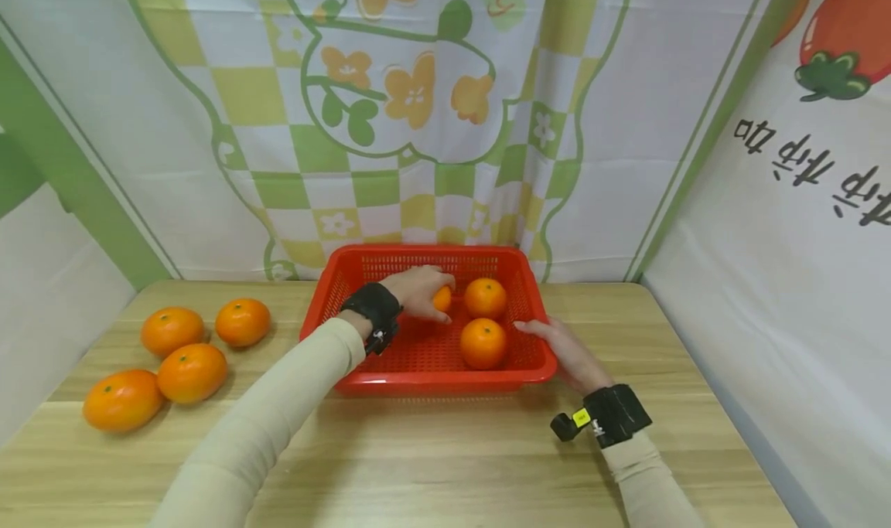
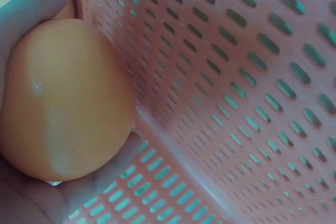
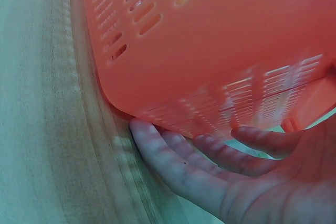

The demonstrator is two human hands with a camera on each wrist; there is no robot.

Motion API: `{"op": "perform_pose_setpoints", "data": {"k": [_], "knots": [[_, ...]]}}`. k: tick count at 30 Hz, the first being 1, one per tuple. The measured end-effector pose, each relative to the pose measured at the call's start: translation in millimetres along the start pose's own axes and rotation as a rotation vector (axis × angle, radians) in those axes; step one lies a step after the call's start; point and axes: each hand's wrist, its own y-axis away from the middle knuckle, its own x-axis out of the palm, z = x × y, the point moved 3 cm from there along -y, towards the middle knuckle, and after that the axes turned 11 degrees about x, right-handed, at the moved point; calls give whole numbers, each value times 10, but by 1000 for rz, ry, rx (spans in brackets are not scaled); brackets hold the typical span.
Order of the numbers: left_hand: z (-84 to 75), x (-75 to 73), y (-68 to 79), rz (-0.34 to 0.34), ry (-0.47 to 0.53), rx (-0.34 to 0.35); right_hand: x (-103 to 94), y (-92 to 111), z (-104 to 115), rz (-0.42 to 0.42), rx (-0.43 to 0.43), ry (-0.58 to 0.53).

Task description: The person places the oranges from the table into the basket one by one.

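Observation:
A red plastic basket (image 1: 431, 379) with slotted walls stands on the table against the curtain. Inside it, my left hand (image 1: 418, 290) holds an orange (image 1: 442, 299), fingers and thumb wrapped round its sides; the left wrist view shows this orange (image 2: 68, 103) close to the slotted wall. Just right of that hand are two more oranges in the basket, one at the back (image 1: 486, 298) and one nearer (image 1: 483, 343). My right hand (image 1: 567, 350) grips the basket's right side, thumb over the rim. Its fingertips (image 3: 142, 129) touch the outer wall low down, close over the tabletop.
Several loose oranges lie on the left of the wooden table (image 1: 445, 451), among them one at the front (image 1: 124, 400) and one at the back (image 1: 242, 321). A patterned curtain (image 1: 418, 195) hangs directly behind the basket. White panels (image 1: 780, 281) border the table at the sides.

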Motion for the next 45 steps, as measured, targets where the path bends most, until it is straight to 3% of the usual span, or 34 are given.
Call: {"op": "perform_pose_setpoints", "data": {"k": [7, 16, 24, 45], "knots": [[-7, 6, -91, -27, -26, 34, 0, -12, 1, 9, 10, 6], [-15, 39, -149, -82, 10, 68, -6, -12, -9, -6, 5, 4], [-61, 76, -176, -72, -43, -5, 12, -17, -2, -12, -5, -2], [-102, 64, -165, -81, -44, -15, 3, 9, 5, -18, 8, 17]]}}
